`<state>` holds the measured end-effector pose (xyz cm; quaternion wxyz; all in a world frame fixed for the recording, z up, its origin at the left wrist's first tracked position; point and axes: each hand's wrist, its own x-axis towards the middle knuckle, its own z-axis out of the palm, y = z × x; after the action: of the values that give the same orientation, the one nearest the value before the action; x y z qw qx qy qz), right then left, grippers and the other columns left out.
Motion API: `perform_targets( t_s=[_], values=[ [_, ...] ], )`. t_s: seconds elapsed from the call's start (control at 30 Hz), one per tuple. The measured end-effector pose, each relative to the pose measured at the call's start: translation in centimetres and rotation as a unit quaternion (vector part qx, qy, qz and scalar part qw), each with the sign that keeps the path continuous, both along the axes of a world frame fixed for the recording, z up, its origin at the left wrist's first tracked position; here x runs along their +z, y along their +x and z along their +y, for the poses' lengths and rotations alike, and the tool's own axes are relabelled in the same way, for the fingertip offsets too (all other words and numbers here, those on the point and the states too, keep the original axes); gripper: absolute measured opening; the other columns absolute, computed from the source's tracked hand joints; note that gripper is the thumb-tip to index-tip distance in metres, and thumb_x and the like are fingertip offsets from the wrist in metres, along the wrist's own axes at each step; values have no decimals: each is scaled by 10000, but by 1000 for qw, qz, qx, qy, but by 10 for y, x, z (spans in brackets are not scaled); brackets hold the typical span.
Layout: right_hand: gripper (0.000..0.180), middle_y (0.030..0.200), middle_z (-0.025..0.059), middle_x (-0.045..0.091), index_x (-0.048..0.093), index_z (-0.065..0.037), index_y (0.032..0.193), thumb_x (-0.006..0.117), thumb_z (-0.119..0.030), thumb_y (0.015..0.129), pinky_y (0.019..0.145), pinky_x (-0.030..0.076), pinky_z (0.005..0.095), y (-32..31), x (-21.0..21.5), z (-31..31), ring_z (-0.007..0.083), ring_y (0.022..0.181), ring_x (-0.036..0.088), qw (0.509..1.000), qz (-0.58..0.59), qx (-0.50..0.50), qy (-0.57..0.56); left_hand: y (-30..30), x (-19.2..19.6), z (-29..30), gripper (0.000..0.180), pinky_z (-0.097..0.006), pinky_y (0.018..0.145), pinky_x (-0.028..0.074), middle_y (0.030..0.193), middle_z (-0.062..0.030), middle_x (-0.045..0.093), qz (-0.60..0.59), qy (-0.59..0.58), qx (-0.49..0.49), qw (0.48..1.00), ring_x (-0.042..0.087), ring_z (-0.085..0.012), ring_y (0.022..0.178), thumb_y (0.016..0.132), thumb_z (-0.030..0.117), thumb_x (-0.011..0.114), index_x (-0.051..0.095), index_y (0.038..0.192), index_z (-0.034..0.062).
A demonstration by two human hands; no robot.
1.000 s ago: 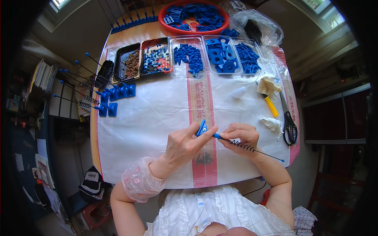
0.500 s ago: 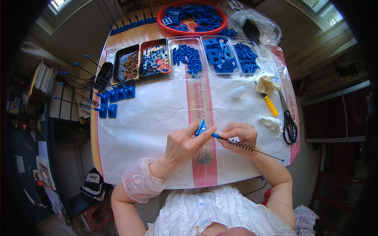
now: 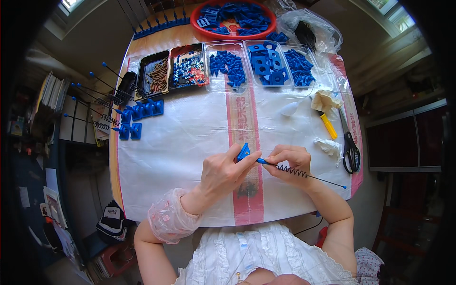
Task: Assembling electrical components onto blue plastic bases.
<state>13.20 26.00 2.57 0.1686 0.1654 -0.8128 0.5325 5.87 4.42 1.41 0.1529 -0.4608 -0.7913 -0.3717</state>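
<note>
Over the near middle of the table, my left hand (image 3: 219, 172) pinches a small blue plastic base (image 3: 243, 150) with a round fitting on its face; the fingers cover part of it. My right hand (image 3: 293, 160) is closed around the blue-collared end of a black spring wire (image 3: 293, 171). Its coil passes below my right fingers, and a straight tail runs right to a small blue tip. The blue collar (image 3: 261, 161) shows between the two hands, beside my left fingertips. Whether collar and base are joined is hidden.
Finished-looking blue bases with spring wires (image 3: 137, 113) stand at the left edge. Across the back are a tray of screws (image 3: 157, 76), a tray of nuts (image 3: 186, 69), clear boxes of blue parts (image 3: 228, 69) and a red basin (image 3: 194, 21). Scissors (image 3: 351, 152) and a yellow-handled knife (image 3: 328, 126) lie right.
The blue base has turned slightly in my left fingers. My right hand has shifted a little, and the wire's blue tip has moved slightly right and up.
</note>
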Motion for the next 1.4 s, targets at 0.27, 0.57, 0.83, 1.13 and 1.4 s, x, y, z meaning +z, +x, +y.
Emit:
perform_targets(
  t_s=[0.27, 0.57, 0.83, 1.13, 1.4],
  values=[
    [175, 782, 115, 725, 736, -9, 858, 810, 77, 725, 594, 534, 257, -1, -1, -1, 173, 673, 707, 1000, -7, -6, -6, 1, -2, 0, 325, -335, 487, 477, 859, -53, 616, -16, -13, 3, 1000, 617, -202, 561, 830, 229, 778, 746, 1153, 212],
    [181, 791, 112, 727, 737, -10, 862, 807, 81, 723, 600, 535, 253, -1, -5, -1, 169, 681, 707, 1000, -17, -8, -9, -1, -1, 0, 297, -344, 500, 490, 846, -58, 617, -33, -23, 2, 999, 630, -217, 571, 837, 224, 770, 745, 1133, 209],
    [186, 787, 99, 723, 744, -15, 881, 814, 71, 731, 579, 526, 245, -2, -6, -2, 150, 663, 695, 1000, -6, -8, -1, -2, 1, 1, 265, -361, 506, 482, 811, -59, 584, -50, -2, -4, 999, 620, -234, 573, 842, 175, 756, 748, 1106, 199],
    [182, 781, 87, 716, 747, -16, 894, 801, 76, 748, 560, 504, 233, -3, -7, -3, 125, 635, 656, 1000, -19, -10, -13, -3, -2, 0, 293, -357, 532, 492, 870, -48, 590, -49, -26, -4, 998, 636, -231, 607, 832, 129, 732, 718, 1111, 220],
    [192, 794, 91, 715, 750, -10, 916, 790, 83, 753, 578, 508, 236, -1, -8, -1, 126, 650, 657, 999, -27, -3, -20, -3, -1, -1, 254, -360, 523, 484, 844, -47, 579, -56, -22, -9, 998, 625, -233, 594, 850, 162, 740, 727, 1100, 210]
  ],
)
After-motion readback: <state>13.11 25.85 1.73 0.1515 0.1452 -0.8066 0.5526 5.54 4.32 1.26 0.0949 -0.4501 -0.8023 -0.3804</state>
